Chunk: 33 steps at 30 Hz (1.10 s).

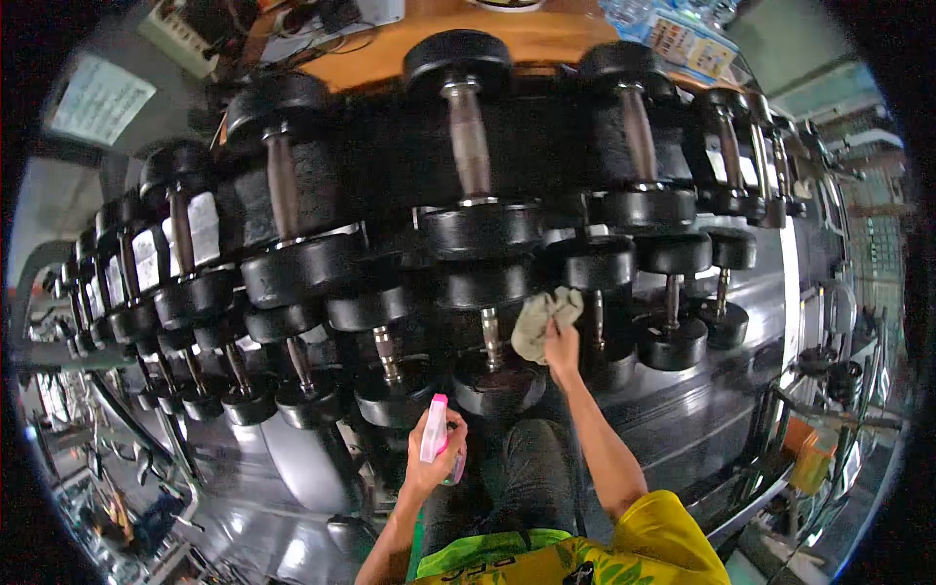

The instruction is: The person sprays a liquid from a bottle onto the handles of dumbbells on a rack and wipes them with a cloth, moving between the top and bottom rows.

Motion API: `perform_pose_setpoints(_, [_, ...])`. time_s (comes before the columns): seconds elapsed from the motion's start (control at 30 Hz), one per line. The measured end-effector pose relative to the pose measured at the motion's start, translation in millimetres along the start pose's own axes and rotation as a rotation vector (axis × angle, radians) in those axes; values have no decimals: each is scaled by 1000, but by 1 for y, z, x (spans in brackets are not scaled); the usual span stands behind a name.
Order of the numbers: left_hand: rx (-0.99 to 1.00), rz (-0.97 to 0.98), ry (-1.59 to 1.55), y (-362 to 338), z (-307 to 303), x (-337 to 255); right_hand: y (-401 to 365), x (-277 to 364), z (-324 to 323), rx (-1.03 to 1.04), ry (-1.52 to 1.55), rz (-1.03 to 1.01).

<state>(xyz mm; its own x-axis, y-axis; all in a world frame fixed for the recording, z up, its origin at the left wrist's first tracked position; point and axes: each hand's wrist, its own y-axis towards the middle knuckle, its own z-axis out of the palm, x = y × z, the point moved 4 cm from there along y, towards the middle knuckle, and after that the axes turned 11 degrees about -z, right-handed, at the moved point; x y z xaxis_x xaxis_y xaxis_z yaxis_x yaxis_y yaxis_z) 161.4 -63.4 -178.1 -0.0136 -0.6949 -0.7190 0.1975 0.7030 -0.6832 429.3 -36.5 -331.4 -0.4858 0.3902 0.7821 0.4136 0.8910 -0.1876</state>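
My left hand (434, 453) is wrapped round a pink and white spray bottle (436, 429), held upright near my knees. My right hand (561, 346) grips a crumpled pale cloth (546, 325) at the lower row of dumbbells. The cloth lies between a lower dumbbell with a metal handle (490, 331) and the one to its right (600, 322); whether it touches either is unclear. Above them, on the upper row, rests a larger black dumbbell (470, 146) with a grey handle.
More black dumbbells (283, 185) line both rack rows to left and right. Behind the rack is a wooden desk (546, 34) with cables and plastic-wrapped bottles (682, 44). Gym machines stand at both sides. An orange container (814, 458) is at the right.
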Motion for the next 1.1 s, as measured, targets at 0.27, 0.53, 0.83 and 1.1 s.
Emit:
perform_pose_setpoints(0.27, [100, 3, 135, -4, -3, -1, 42, 8, 90, -356, 1587, 779])
perform_pose_setpoints(0.53, [67, 43, 336, -16, -21, -13, -31, 106, 69, -594, 1047, 552])
perform_pose_setpoints(0.83, [-7, 201, 431, -32, -42, -22, -11, 91, 203, -208, 2019, 853])
perform_pose_setpoints(1.1, [27, 157, 344, -38, -32, -17, -4, 87, 124, 52, 1764, 1125])
